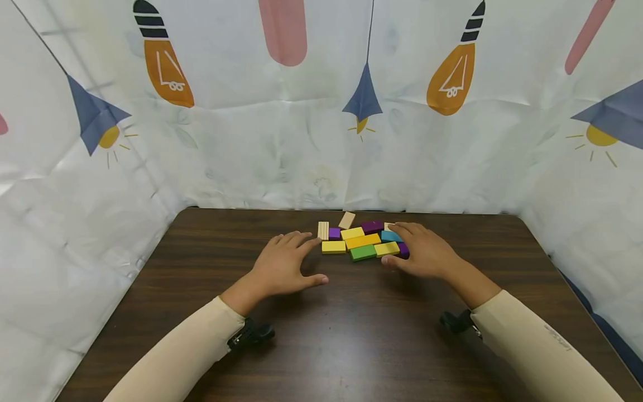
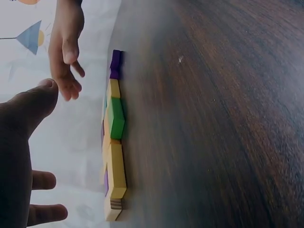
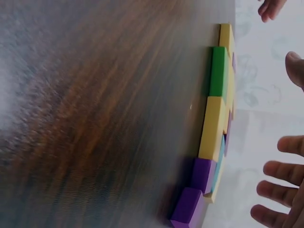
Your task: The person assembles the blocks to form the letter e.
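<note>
Several small coloured wooden blocks lie close together toward the back of the table. Among them are a green block (image 1: 363, 253), an orange block (image 1: 363, 241), a yellow block (image 1: 334, 247), a blue block (image 1: 390, 237) and plain wood blocks, one of them (image 1: 347, 220) lying farthest back. My left hand (image 1: 283, 265) spreads its fingers and thumb beside the left end of the group, holding nothing. At the right end my right hand (image 1: 424, 251) reaches over the edge of the group, fingers extended and partly covering a plain block. In the right wrist view, two purple blocks (image 3: 203, 173) show at the near end.
The dark wood table (image 1: 331, 346) extends toward me in front of the blocks. Behind it hangs a white cloth (image 1: 241, 151) printed with lamps and bulbs, which also runs along the sides. A black wrist strap (image 1: 248, 333) sits at my left sleeve, another (image 1: 459, 322) at my right.
</note>
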The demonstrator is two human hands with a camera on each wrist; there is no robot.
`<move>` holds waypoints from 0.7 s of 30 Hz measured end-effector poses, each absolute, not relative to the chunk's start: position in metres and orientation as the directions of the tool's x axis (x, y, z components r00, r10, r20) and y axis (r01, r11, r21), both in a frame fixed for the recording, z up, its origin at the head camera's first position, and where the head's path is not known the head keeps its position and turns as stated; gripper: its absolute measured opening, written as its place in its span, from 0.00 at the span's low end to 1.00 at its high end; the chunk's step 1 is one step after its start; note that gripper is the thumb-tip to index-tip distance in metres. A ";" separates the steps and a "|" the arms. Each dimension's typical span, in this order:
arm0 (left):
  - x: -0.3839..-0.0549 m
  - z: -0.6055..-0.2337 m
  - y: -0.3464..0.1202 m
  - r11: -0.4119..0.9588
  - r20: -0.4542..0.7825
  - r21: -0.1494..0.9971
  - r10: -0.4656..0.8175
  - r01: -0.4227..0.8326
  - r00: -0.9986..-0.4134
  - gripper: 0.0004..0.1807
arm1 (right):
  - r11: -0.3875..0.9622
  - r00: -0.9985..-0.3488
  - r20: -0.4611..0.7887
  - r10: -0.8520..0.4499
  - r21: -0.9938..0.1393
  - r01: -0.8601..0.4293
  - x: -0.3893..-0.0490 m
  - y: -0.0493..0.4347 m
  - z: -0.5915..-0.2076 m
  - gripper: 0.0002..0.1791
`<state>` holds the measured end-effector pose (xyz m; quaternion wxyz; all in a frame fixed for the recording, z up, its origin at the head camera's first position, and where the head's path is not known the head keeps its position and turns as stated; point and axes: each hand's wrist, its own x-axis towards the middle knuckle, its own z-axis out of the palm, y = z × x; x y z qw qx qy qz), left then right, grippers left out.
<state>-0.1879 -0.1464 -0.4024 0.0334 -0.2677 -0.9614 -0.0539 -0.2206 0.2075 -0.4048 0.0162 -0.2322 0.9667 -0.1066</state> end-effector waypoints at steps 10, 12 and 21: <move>-0.189 -0.411 -0.140 0.831 0.095 0.088 0.543 0.550 -0.835 0.51 | 0.837 -0.863 0.046 -0.503 -0.223 -0.499 -0.240 0.202 -0.413 0.43; -0.189 -0.412 -0.139 0.828 0.096 0.087 0.546 0.553 -0.832 0.51 | 0.830 -0.856 0.053 -0.515 -0.221 -0.513 -0.244 0.200 -0.415 0.40; -0.189 -0.416 -0.138 0.830 0.098 0.088 0.544 0.551 -0.834 0.50 | 0.819 -0.843 0.036 -0.537 -0.218 -0.531 -0.263 0.195 -0.423 0.33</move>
